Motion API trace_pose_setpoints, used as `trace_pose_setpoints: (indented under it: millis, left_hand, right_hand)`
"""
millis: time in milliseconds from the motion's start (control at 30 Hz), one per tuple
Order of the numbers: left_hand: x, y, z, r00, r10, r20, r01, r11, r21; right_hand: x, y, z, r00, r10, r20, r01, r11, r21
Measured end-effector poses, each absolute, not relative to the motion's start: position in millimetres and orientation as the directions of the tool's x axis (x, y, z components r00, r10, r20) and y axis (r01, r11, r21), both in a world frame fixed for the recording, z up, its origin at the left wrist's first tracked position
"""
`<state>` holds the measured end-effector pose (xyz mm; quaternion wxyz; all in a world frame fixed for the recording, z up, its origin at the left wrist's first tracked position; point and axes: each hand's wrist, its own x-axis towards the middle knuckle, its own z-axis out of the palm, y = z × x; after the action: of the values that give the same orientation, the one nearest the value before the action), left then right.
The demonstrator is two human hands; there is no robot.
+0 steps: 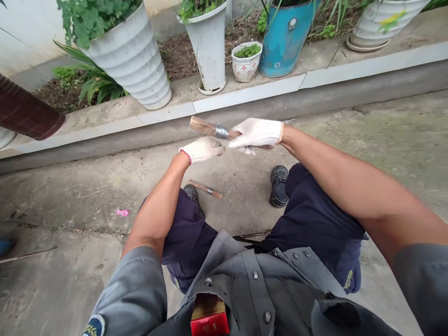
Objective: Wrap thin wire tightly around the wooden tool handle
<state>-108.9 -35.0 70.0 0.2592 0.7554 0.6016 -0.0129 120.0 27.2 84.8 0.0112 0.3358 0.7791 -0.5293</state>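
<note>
My right hand (258, 132), in a white knit glove, is closed around a wooden stick (202, 126). Silvery wire (221, 131) is wound in a tight coil about the stick, just beyond my thumb, and the stick's bare end points left. Just below the coil is my left hand (203, 149), also gloved, with its fingers drawn together and pointing right. Whether a wire end is between those fingers is too small to make out. A second wooden stick (199, 185) with a wire band lies on the concrete between my feet.
A raised ledge (168, 111) runs across the front, bearing white planters (140, 56), a small flowerpot (246, 67) and a blue bucket (285, 42). A brown pot (28, 109) stands at left. A pink object (122, 212) lies on the ground. My shoe (279, 186) is at right.
</note>
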Motion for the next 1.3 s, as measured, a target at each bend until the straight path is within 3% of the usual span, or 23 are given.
trace_pose_setpoints:
  millis: [133,300,400,600,833,1300]
  left_hand:
    - [-117.9,-30.3,61.7,0.271,0.925,-0.265,0.914,-0.162,0.372]
    - [-128.6,-29.1,55.8,0.399,0.874,-0.277,0.855,-0.246,0.456]
    - [-129.3,-30.3,57.5,0.433,0.865,-0.255,0.855,-0.304,0.420]
    - [-125.1,-30.1,62.6,0.428,0.834,-0.348,0.902,-0.368,0.228]
    - [-125.6,-29.0,58.4,0.337,0.854,-0.396,0.937,-0.261,0.233]
    - [-124.3,-29.2,46.4,0.324,0.857,-0.401,0.945,-0.279,0.168]
  right_hand:
    - [122.7,33.9,73.9,-0.795,0.433,-0.424,0.558,0.250,-0.791]
    - [124.8,33.1,73.7,-0.788,0.317,-0.528,0.611,0.302,-0.731]
    - [127.5,33.1,76.6,-0.788,0.267,-0.554,0.615,0.315,-0.723]
    - [130.7,34.6,73.9,-0.787,0.230,-0.573,0.616,0.341,-0.710]
    - [127.0,30.0,67.5,-0.759,0.216,-0.614,0.648,0.343,-0.680]
    - [113.4,18.3,51.4,-0.680,0.182,-0.710,0.706,0.424,-0.568]
